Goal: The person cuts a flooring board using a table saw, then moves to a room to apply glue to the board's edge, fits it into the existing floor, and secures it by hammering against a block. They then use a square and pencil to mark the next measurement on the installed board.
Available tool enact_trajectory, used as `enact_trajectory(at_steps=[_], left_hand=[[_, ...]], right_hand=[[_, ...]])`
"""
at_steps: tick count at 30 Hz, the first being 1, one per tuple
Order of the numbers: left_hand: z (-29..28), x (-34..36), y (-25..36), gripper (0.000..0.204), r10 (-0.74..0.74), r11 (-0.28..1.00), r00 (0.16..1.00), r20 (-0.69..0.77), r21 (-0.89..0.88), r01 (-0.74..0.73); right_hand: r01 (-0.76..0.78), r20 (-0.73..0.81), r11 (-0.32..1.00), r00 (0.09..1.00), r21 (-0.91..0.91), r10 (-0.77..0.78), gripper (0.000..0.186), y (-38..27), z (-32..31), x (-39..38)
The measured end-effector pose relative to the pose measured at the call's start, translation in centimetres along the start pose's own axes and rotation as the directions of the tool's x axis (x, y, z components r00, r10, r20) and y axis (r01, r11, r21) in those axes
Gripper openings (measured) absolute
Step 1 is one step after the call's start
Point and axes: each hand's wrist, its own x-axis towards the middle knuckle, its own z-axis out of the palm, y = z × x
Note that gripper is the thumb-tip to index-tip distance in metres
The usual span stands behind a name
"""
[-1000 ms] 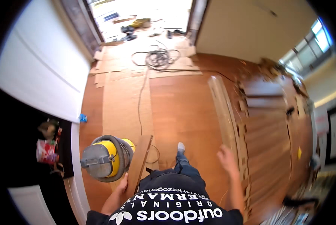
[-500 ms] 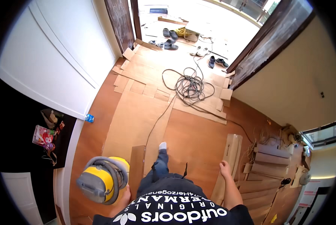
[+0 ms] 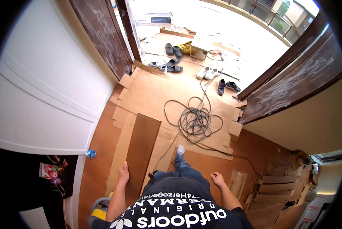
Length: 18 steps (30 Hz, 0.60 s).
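Note:
A long brown floor plank (image 3: pixel 142 141) is held along my left side, its broad face toward me and its far end over the cardboard. My left hand (image 3: pixel 123 172) is closed on the plank's left edge; part of the grip is hidden behind the board. My right hand (image 3: pixel 217 178) hangs beside my body with its fingers curled and nothing visible in them. Near it on the floor lies a long cardboard-coloured pack (image 3: pixel 238 182). Behind my left forearm shows part of a yellow and grey vacuum cleaner (image 3: pixel 99 212).
A tangled black cable (image 3: pixel 197 122) lies ahead on the cardboard sheets (image 3: pixel 152 86). Several shoes (image 3: pixel 207 73) stand by the open doorway. Planks (image 3: pixel 276 187) are spread at the right. A white cabinet (image 3: pixel 45 87) lines the left, with a blue item (image 3: pixel 90 153) at its foot.
I have stepped forward toward the doorway. The plank in my left hand has swung forward and shows its broad face. The vacuum cleaner has slipped back toward the lower edge.

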Motion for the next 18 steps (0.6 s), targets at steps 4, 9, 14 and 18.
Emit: enact_trajectory(at_steps=[4, 9, 14, 18], left_hand=[[1.2, 9.8, 8.9, 0.077, 0.320, 0.943, 0.933, -0.163, -0.044, -0.331], [3.0, 24.3, 24.9, 0.076, 0.238, 0.969, 0.963, 0.123, 0.040, -0.244], [5.2, 41.9, 40.9, 0.072, 0.349, 0.902, 0.879, 0.326, 0.139, -0.410], [8.8, 55.8, 53.3, 0.066, 0.447, 0.799, 0.665, 0.598, 0.068, -0.598]], right_hand=[[0.252, 0.317, 0.942, 0.895, 0.222, -0.314, 0.042, -30.3, -4.3, 9.7], [0.149, 0.736, 0.839, 0.417, 0.524, -0.533, 0.069, -59.0, -10.5, 13.2], [0.070, 0.578, 0.756, 0.600, 0.651, -0.553, 0.056, -70.5, -9.8, 23.1], [-0.132, 0.318, 0.442, 0.869, 0.887, -0.379, 0.057, -74.6, -12.1, 28.6]])
